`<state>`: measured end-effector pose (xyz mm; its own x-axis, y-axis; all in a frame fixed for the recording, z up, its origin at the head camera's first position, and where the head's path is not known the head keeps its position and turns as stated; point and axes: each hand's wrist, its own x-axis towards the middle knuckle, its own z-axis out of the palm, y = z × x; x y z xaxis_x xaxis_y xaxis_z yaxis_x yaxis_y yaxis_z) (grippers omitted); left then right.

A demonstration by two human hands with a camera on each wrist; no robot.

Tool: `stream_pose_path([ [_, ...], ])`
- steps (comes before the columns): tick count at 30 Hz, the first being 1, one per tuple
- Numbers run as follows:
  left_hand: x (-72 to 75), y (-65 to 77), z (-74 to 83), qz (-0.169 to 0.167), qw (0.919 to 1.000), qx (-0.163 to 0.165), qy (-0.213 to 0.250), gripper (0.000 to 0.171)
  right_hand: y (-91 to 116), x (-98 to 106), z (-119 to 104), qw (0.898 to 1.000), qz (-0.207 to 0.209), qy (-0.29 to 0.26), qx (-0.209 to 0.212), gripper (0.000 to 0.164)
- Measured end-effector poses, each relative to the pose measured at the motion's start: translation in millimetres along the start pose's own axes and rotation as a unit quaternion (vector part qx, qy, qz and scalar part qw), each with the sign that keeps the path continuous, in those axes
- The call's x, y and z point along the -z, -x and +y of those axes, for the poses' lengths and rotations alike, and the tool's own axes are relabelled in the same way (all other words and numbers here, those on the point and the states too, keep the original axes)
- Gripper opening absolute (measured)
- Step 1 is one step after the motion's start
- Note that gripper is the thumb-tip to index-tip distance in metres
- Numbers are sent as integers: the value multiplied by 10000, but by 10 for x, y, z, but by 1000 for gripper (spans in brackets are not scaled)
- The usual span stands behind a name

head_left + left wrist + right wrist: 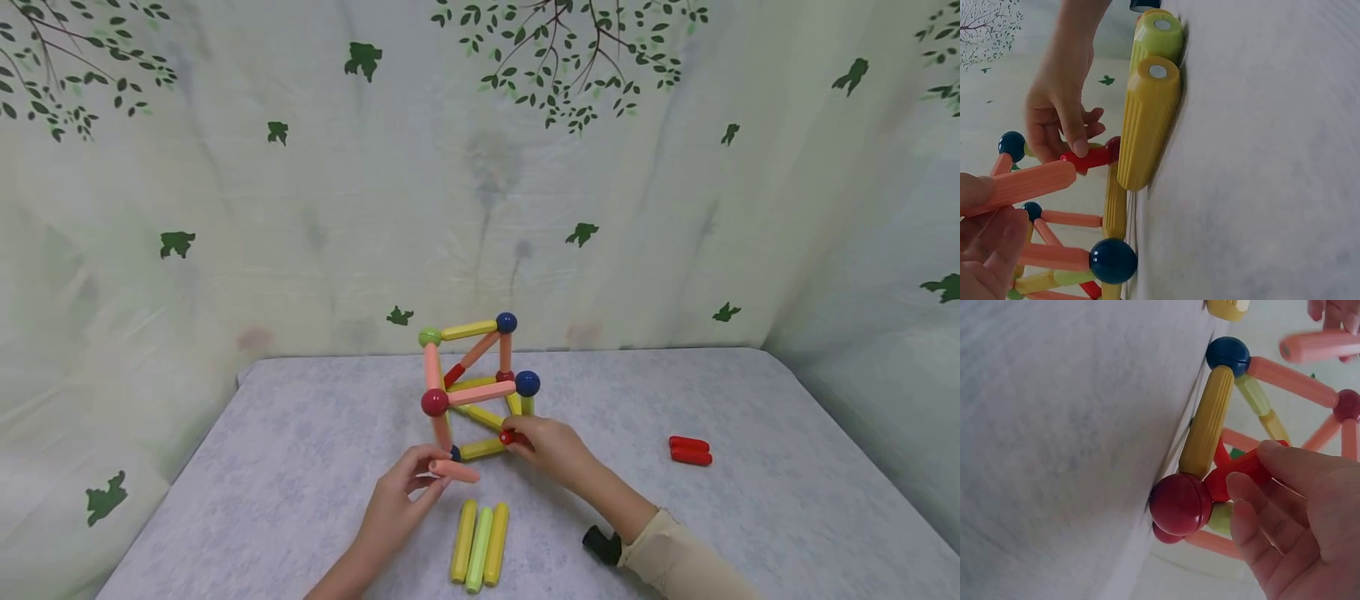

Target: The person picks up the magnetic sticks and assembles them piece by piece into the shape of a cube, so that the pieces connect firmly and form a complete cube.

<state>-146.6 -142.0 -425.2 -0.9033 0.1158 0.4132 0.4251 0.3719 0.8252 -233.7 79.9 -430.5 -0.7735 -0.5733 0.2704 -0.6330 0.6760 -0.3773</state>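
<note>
A cube-like frame of magnetic rods and balls stands on the table, with a red ball [435, 402] and a blue ball [528, 383] at its upper front corners. My left hand [405, 492] pinches a salmon-pink magnetic rod [455, 472] near the front left lower corner, where a blue ball [1228, 355] sits. Between thumb and fingers, my right hand [558, 450] holds a short red magnetic rod [1247, 469]. In the right wrist view its lower end meets a red ball [1179, 503] at the frame's base, beside a yellow rod [1207, 425].
Two yellow rods [463, 542] and a light green one [480, 550] lie side by side in front of the frame. Two short red rods [690, 457] lie to the right on the grey table [300, 500]. A leaf-printed curtain [337, 208] hangs behind.
</note>
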Motion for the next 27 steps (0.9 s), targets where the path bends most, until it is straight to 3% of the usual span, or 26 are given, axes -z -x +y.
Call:
stream_pose_path([
  [4, -153, -126, -112, 281, 9991, -312, 69, 35, -3, -1, 8, 10000, -8, -59, 17, 24],
  [8, -263, -233, -97, 527, 9970, -566, 8, 36, 1, -10, 6, 9997, 31, -227, 87, 26],
  [12, -326, -292, -97, 544, 9969, -556, -95, 33, -4, -17, 2, 9993, 70, -346, 107, 26],
  [17, -351, -321, -135, 598, 9947, -827, -112, 36, -18, -25, 1, 9990, 110, -420, 144, 25],
  [22, -312, -338, -126, 415, 9938, -927, -455, 39, -33, -33, 3, 9963, 80, -835, 186, 27],
  [25, -245, -343, -92, 409, 9835, -1314, -1171, 41, -41, -44, 2, 9943, 96, -1051, 170, 27],
  [27, -183, -346, -77, 598, 9643, -1804, -1845, 42, -46, -51, -3, 9938, 168, -1087, 143, 27],
])
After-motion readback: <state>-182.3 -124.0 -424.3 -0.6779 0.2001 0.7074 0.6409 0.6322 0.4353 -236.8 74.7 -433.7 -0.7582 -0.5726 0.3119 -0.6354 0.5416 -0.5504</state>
